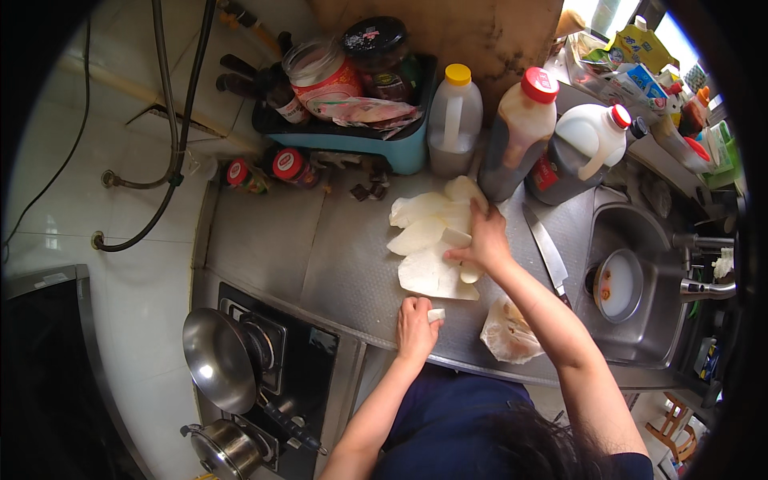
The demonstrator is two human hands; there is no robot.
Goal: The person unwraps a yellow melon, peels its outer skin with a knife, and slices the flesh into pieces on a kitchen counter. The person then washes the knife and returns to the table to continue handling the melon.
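My left hand (418, 330) is near the counter's front edge, its fingers closed on a small white piece (437, 314). Several thick, pale pieces of peel (429, 234), perhaps pomelo pith, lie overlapping on the metal counter just beyond it. My right hand (487, 237) reaches over the right side of this group, thumb and fingers spread and touching the pieces. Whether it grips one is hidden by the hand. Under my right forearm, partly covered, lies a pale wrinkled lump (509, 331) that looks like a peeled citrus fruit. A kitchen knife (546, 246) lies right of my right hand.
Large plastic bottles (455, 120) and a blue-sided tray (360, 147) of jars stand at the back. On the right, a sink (651, 336) holds a metal bowl (621, 288). A wok (216, 360) and a pot (225, 447) sit on the stove at left.
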